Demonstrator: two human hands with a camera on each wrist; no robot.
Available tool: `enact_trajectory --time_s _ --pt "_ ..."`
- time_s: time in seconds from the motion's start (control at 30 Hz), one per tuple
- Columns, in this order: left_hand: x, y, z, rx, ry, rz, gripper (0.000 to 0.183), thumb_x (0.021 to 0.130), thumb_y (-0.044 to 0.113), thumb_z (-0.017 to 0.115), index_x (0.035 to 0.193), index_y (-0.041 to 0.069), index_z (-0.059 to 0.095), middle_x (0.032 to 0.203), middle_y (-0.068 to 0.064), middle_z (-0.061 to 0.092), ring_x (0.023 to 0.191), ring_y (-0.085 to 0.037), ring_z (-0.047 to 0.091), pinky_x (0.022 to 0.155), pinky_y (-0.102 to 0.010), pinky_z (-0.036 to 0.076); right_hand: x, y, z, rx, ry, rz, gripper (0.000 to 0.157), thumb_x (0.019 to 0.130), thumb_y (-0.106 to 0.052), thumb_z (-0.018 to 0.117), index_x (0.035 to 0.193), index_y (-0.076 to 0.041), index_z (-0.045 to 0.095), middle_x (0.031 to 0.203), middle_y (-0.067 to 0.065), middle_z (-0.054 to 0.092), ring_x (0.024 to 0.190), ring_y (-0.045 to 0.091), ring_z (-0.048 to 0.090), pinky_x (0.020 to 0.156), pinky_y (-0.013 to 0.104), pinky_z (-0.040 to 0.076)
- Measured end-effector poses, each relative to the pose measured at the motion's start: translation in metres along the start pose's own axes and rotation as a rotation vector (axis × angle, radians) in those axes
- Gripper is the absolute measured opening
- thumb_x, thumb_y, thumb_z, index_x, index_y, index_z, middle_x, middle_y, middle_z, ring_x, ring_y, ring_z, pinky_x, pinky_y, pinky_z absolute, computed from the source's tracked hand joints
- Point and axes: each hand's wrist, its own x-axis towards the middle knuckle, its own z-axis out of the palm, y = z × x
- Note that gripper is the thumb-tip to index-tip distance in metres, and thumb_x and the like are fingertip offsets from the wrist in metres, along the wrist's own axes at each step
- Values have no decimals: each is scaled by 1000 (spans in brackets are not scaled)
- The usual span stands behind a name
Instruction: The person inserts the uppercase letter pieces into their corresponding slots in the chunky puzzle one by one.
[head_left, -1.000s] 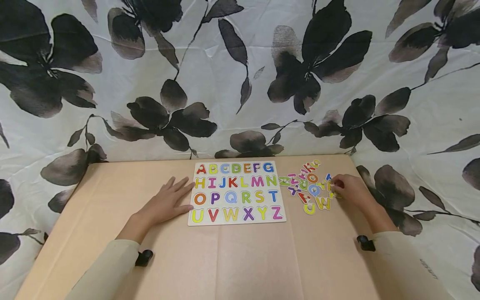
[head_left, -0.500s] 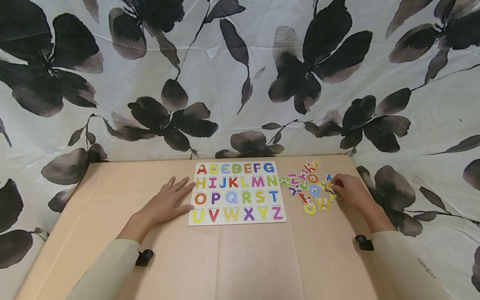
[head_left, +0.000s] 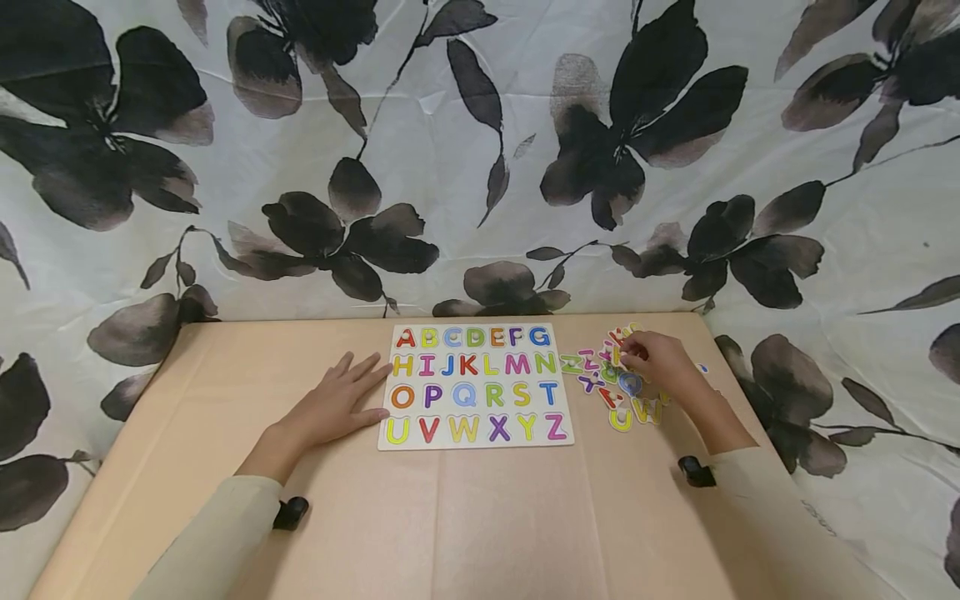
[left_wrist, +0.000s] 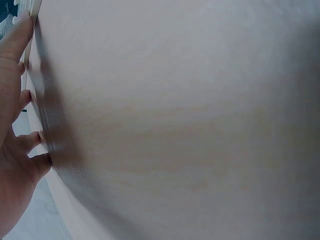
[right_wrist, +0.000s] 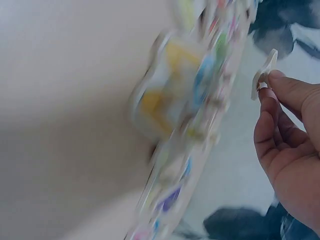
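Note:
A white alphabet board [head_left: 483, 433] lies on the table, with coloured letters A to Z in four rows; small knobs stand on the top-row letters. My left hand [head_left: 333, 404] rests flat with spread fingers, fingertips at the board's left edge. Above the pile of loose letter pieces [head_left: 619, 419], my right hand [head_left: 663, 365] pinches a small letter puzzle piece [right_wrist: 267, 65] between thumb and forefinger. The right wrist view shows that piece nearly edge-on, clear of the pile; which letter it is I cannot tell. Part of the pile is hidden behind the right hand.
The tan-covered table [head_left: 495, 525] ends at a back edge just beyond the board. A white cloth [head_left: 450, 167] with dark flowers hangs behind it. A blue piece [head_left: 702, 368] lies right of the right hand. Black wrist cameras [head_left: 291, 513] sit at both sleeves.
My right hand has lifted a piece from the pile's right side and moved left over the pile. The left hand stays at the board's edge.

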Motion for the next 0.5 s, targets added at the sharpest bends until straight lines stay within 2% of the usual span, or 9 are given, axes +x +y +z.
enact_trajectory --time_s 0.17,0.4,0.5 --pt "-1 0 1 7 -8 -15 83 93 59 69 163 27 35 172 -9 25 156 -53 12 122 -72 17 14 -40 16 65 4 -63 14 100 -14 69 110 -4 69 94 8 66 85 22 58 76 35 54" --pt "-1 3 1 19 -5 -16 84 94 55 70 163 24 34 171 -10 26 156 -53 12 122 -73 18 43 -106 52 106 -21 -160 13 98 -17 72 107 -8 71 96 4 65 87 18 58 76 29 53" --pt "-1 4 1 33 6 -6 84 94 55 69 163 23 35 171 -11 27 155 -54 14 121 -73 20 52 -138 66 123 -51 -199 12 98 -17 73 107 -10 71 95 3 64 81 16 59 71 26 54"
